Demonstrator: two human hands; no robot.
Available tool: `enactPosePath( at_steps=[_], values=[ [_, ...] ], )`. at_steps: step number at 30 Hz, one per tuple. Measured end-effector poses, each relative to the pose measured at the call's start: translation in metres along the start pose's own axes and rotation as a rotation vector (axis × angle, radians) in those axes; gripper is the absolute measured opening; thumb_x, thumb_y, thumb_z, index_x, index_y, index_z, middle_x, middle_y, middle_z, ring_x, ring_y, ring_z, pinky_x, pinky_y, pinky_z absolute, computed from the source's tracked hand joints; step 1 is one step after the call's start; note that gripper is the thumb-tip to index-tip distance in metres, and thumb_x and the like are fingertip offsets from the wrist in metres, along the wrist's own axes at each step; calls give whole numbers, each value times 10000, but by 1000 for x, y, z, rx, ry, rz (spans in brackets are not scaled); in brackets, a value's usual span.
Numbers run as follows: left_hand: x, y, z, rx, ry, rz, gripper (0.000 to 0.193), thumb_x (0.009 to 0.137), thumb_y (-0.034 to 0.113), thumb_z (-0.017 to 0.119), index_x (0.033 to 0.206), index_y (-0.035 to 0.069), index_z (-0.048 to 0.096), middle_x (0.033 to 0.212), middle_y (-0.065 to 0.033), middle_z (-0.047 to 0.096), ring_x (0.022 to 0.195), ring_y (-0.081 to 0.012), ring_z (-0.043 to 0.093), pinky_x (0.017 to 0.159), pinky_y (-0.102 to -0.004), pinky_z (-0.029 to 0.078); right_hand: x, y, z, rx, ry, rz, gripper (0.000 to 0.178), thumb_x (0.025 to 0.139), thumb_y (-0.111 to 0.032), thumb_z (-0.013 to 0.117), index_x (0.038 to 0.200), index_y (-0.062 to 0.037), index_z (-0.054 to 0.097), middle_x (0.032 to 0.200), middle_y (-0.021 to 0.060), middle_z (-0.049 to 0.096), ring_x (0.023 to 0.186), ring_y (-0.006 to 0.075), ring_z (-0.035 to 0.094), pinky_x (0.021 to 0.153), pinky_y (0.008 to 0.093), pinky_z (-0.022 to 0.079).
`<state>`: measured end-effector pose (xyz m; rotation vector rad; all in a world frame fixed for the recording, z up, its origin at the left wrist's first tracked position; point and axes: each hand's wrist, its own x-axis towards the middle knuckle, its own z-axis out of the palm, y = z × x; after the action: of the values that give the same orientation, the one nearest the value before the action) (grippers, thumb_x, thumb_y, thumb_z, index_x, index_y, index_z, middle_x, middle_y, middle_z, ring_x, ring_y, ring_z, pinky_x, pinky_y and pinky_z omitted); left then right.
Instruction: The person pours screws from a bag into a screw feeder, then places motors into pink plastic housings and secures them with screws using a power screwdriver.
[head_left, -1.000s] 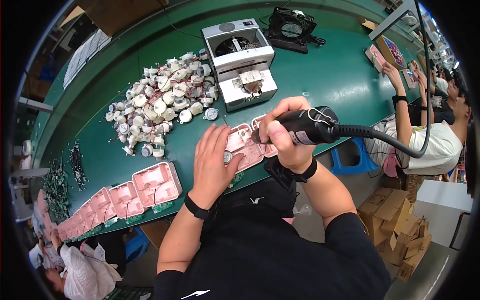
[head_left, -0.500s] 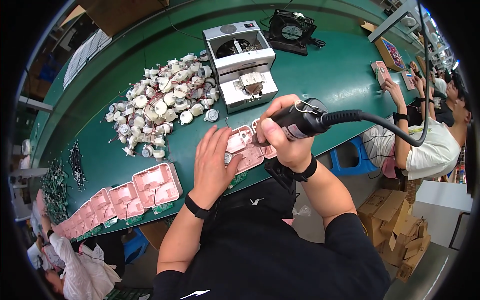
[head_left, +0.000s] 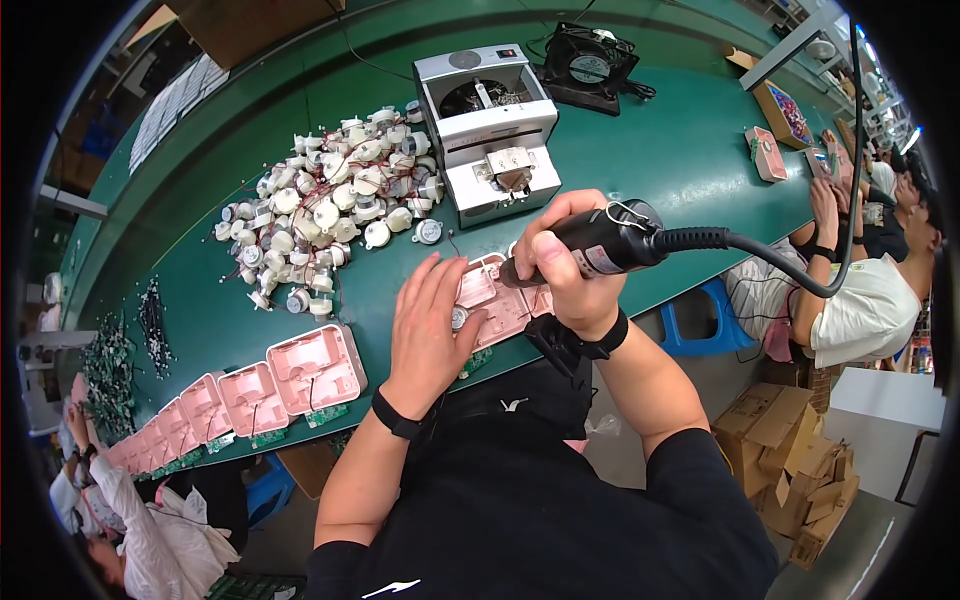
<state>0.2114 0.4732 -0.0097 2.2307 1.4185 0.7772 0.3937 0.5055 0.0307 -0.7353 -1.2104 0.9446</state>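
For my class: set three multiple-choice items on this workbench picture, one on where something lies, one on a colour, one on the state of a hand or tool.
1. Where does the heap of small white motors lie?
A. On the green table, left of the grey machine
B. On the floor by the cardboard boxes
C. Inside the black fan

2. What colour is the shell under the person's hands?
A. Blue
B. Pink
C. Yellow

3. How is the black corded screwdriver held?
A. Lying loose on the table
B. Hanging free from its cable
C. Gripped in the right hand, tip down at the shell

Key: 1 A, the heap sits on the table beside the grey machine. 2 B, the plastic is pink. 3 C, the right hand wraps it while the left hand lies flat on the shell.
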Motion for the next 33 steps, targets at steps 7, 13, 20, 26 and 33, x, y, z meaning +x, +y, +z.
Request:
enactPosePath(
  at_steps=[7,13,20,26,33],
  values=[
    [0,-1,0,0,4,8,618,784,137,760,1342,28,516,1316,-143,562,1320,-344,453,1080,-458,369,0,3,0,-10,-18,-12,241,882,-62,629,1037,-18,450,722,105,584,580,158,560,582,324,515],
    [0,-1,0,-1,8,9,616,779,138,767,1334,28,523,1314,-146,566,1318,-346,458,1078,-457,373,-1,-1,-6,3,-11,-29,240,883,-58,622,1045,-19,450,732,103,590,576,154,562,573,313,513],
    [1,2,0,14,-1,22,615,777,147,777,1326,26,530,1310,-151,573,1317,-351,466,1078,-457,376,0,-4,13,102,115,42,245,848,-4,645,1033,1,484,759,96,605,611,127,595,585,282,521],
    [4,3,1,19,-7,1,625,771,146,785,1328,22,531,1309,-156,576,1314,-353,474,1081,-454,376,2,-5,2,-113,33,-72,258,828,-9,680,1019,10,508,778,88,622,640,111,612,604,267,524],
    [3,3,3,0,9,2,623,764,125,786,1326,23,538,1305,-164,578,1315,-353,478,1083,-453,376,0,-8,3,2,93,-14,269,820,-39,710,1013,9,529,797,86,639,655,99,611,610,253,515]
  ],
)
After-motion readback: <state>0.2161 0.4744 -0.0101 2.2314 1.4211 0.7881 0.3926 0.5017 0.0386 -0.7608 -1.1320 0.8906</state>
